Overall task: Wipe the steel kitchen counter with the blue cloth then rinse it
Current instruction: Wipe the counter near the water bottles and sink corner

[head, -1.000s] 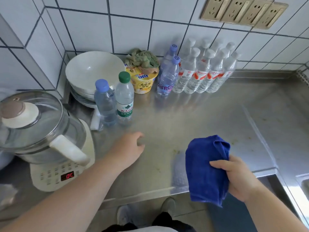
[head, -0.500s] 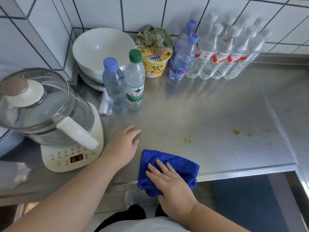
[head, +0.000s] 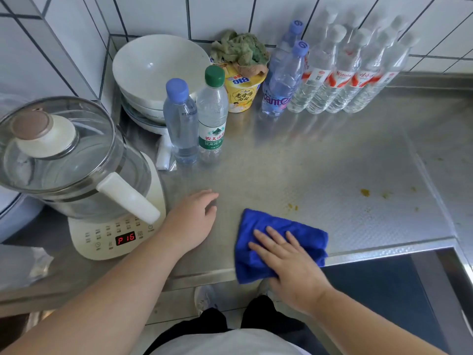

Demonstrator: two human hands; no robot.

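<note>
The blue cloth lies flat on the steel counter at its front edge, one corner hanging over. My right hand presses on the cloth with straight, spread fingers. My left hand rests palm-down on the counter just left of the cloth, beside the kettle base, holding nothing. Small yellow-brown stains dot the steel to the right of the cloth, and a smaller pair sits just beyond its far edge.
A glass kettle on a white base stands at the left. Two water bottles, stacked white bowls, a noodle cup with a green rag and several more bottles line the tiled wall.
My right hand brought the cloth down from the air onto the counter and now presses it flat, slightly farther right than half a second ago. My left hand has stayed put.
</note>
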